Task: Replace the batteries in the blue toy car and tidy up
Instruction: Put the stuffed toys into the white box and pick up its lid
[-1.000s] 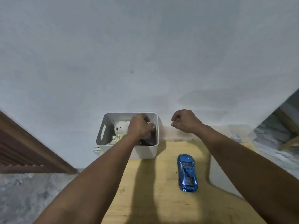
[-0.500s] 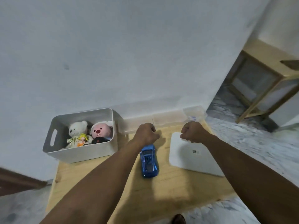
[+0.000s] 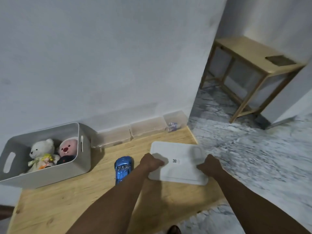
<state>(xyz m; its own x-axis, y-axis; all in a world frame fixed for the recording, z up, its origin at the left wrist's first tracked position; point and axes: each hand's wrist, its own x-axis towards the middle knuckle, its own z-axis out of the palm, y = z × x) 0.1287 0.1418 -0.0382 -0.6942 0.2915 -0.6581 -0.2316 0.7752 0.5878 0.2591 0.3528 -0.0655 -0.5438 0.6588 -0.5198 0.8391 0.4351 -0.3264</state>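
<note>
Since 0.5 s ago, moved right from above blue toy car (image 3: 123, 168) onto white lid (image 3: 179, 163): left hand (image 3: 150, 162), grip curled on lid's left edge. Right hand (image 3: 209, 164) fisted at right edge; hold unclear. Car on counter (image 3: 67, 196), beside lid.

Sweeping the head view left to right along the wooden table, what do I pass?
Grey bin holding the white teddy bear then the pink plush → blue toy car → left hand → white lid → right hand.
</note>
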